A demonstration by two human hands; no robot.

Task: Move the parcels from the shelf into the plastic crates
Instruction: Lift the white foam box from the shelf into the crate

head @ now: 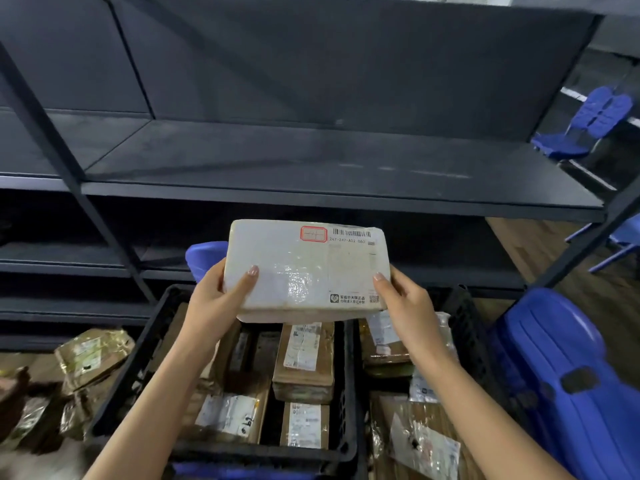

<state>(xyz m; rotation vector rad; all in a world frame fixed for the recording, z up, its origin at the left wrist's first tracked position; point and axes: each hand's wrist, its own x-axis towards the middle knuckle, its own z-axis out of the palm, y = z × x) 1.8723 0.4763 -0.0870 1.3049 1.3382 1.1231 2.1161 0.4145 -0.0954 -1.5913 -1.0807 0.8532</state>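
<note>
Fingers (246, 280) of the left hand (214, 299) are clamped on the left end of a white parcel (304, 271), thumb on top and the rest curled out of sight beneath. The right hand (405, 306) grips the lower right corner the same way, its thumb lying on the printed label. The parcel sits at the centre of the frame, held flat in the air, wrapped in glossy tape with a barcode and a red stamp near its top edge. It hangs over the far end of two black plastic crates.

The left crate (131, 368) and the right crate (464, 317) stand side by side across the lower middle of the frame. Both hold brown cardboard parcels (304, 362) with white labels.

A dark metal shelf (311, 161) fills the upper half of the frame. Loose taped parcels (90, 355) lie on the floor at lower left. A blue plastic chair (571, 375) stands at lower right, another (595, 116) at upper right.
</note>
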